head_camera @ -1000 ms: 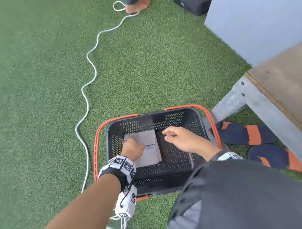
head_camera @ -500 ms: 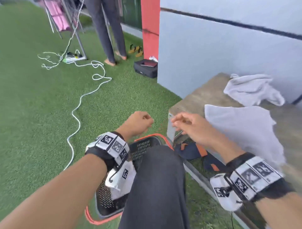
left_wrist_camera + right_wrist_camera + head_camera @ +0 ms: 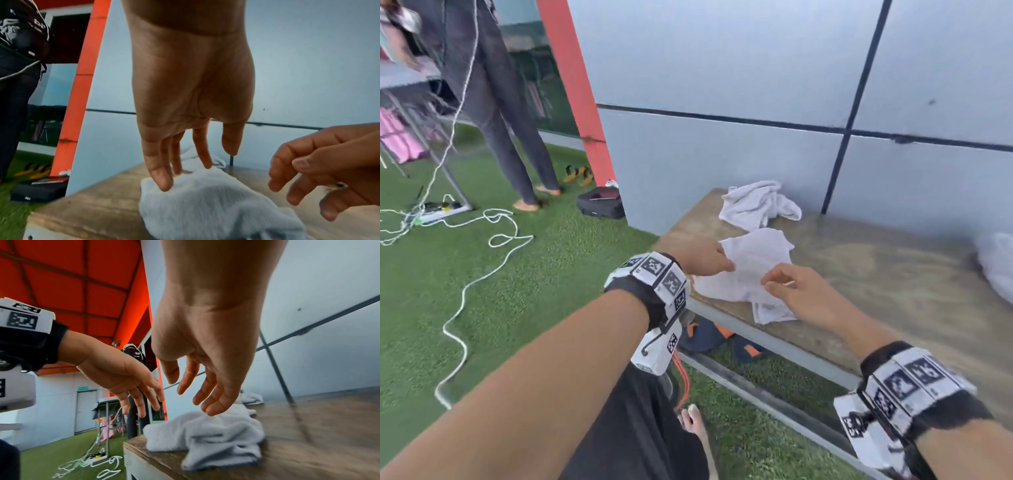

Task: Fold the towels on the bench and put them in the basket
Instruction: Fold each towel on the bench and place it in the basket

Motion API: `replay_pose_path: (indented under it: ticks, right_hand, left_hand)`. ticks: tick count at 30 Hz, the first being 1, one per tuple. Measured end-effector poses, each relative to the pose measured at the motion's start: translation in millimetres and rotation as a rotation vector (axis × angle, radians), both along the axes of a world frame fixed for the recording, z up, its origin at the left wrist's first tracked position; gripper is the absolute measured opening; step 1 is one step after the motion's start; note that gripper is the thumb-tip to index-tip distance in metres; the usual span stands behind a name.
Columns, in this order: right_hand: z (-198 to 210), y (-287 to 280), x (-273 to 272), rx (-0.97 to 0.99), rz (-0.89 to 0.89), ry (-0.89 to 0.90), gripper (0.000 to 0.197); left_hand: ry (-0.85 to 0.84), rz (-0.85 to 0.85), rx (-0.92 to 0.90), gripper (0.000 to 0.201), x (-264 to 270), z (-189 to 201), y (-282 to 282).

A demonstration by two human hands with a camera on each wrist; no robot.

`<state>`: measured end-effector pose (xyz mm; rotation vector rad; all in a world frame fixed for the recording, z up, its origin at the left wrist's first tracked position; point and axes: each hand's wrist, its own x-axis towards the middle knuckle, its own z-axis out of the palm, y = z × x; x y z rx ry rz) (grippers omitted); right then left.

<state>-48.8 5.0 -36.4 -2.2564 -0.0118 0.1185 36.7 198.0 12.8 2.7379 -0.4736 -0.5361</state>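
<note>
A crumpled white towel (image 3: 750, 274) lies at the near left end of the wooden bench (image 3: 876, 274). My left hand (image 3: 726, 263) reaches its left edge with straight fingers (image 3: 162, 181) at the cloth and holds nothing. My right hand (image 3: 774, 281) hovers just over the towel (image 3: 205, 433), its fingers (image 3: 213, 404) loosely bent and empty. A second bunched towel (image 3: 756, 204) lies farther back by the wall. A third white cloth (image 3: 996, 263) shows at the right edge. Of the basket only a strip of orange handle (image 3: 683, 380) shows by my leg.
A grey panelled wall (image 3: 756, 85) backs the bench. Slippers (image 3: 709, 337) lie under its front rail. On the green turf to the left are a white cable (image 3: 462, 308), a power strip, a black case (image 3: 602, 204) and a standing person's legs (image 3: 517, 154).
Both hands left the basket, where a folded towel lay, and moved up and right to the near towel on the bench. The view swung from the basket to the bench.
</note>
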Motion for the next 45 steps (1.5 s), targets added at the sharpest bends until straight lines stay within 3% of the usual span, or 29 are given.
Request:
replay_pose_path:
  ticks: [3,7,11,14,18,21,22,28,31,36,40,45]
  right_hand:
    - [-17.0,-22.1,-7.0,-0.021,-0.091,0.028,0.012]
    - [-49.3,-40.4,-8.7,-0.047,-0.204,0.063,0.011]
    - [-57.4,-38.3,-7.3,-0.095,-0.141,0.102,0.015]
    - [-51.3,-29.2,-5.8,-0.115,-0.110,0.109,0.023]
    - [-39.4,-31.1,-8.5,-0.072,-0.136,0.101,0.031]
    - [-26.6,-48.4,-13.6,-0.045,-0.213,0.038,0.031]
    - [-20.0,-56.4,-16.6,-0.041,-0.238,0.009,0.032]
    - [16.8,-100.0,-44.7,0.089,-0.464,-0.265,0.024]
    - [19.4,-104.0,-64.6,0.161,-0.395,-0.217,0.017]
    - [0.3,-97.6,-83.1,0.109,-0.116,-0.018,0.027]
    - [-0.9,-111.2,-77.1,0.101,-0.146,-0.066,0.025]
    - [-13.3,-136.4,-70.9,-0.088,-0.218,-0.043,0.039]
  left_hand:
    - [0.026,0.082,-0.010,0.051,-2.4,-31.3,-22.5]
    - [0.075,0.384,-0.021,0.078,-2.1,-71.5,-32.5]
    - [-0.015,0.464,0.012,0.076,-3.6,-84.9,-42.4]
    - [-0.051,0.437,-0.043,0.062,3.4,-86.7,-41.4]
    - [-0.068,0.320,-0.285,0.015,2.7,-76.6,-40.6]
    - [-0.114,0.256,-0.376,0.010,0.3,-66.2,-50.3]
    - [-0.134,0.241,-0.405,0.017,-1.1,-60.9,-55.5]
    - [-0.356,0.209,-0.779,0.017,-3.0,-36.6,-92.7]
    - [-0.355,0.133,-0.650,0.032,-15.0,-34.6,-111.3]
    - [0.018,-0.227,-0.378,0.053,-56.5,-57.0,-142.1]
    - [-0.069,-0.237,-0.385,0.006,-66.6,-72.0,-149.6]
    - [-0.023,-0.049,-0.624,0.010,-58.1,-56.2,-149.3]
